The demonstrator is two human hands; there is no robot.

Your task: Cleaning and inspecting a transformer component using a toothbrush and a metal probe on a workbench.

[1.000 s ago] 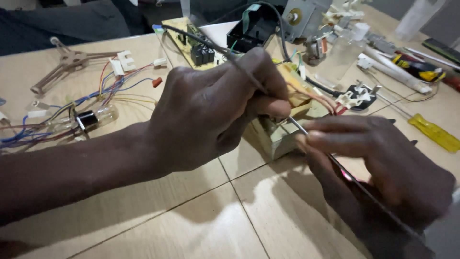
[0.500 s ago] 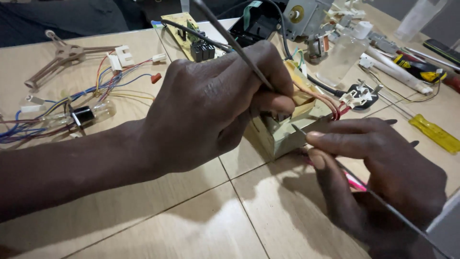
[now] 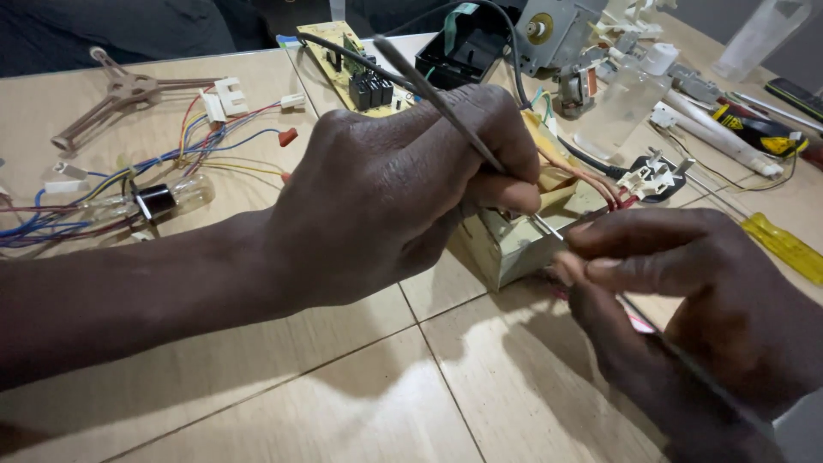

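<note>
Head view: left hand (image 3: 403,189) closed in a pen grip on a thin metal probe (image 3: 437,103), shaft running up and back over the knuckles, tip coming out past the thumb and touching down at the top edge of the small beige block component (image 3: 514,244), which sits just under and beyond the left fingertips. Right hand (image 3: 686,291) is just right of that tip, fingers pinched shut on thin red wires (image 3: 613,195) leaving the block, thumb and forefinger close to the terminal; a slim red-and-white piece under that palm is too hidden to tell. Block rests on the wood table (image 3: 343,403), partly covered by the left hand. To do this well, judging from the pose: keep the left heel planted on the table for steadiness, hold the probe tip on one contact only, keep light tension on the wires, don't lever hard or the terminal may bend. Further from the left hand: wire harness (image 3: 163,171) with small glass bulb (image 3: 171,199), green circuit board (image 3: 343,69); yellow screwdriver (image 3: 784,249) right of the right hand.
</note>
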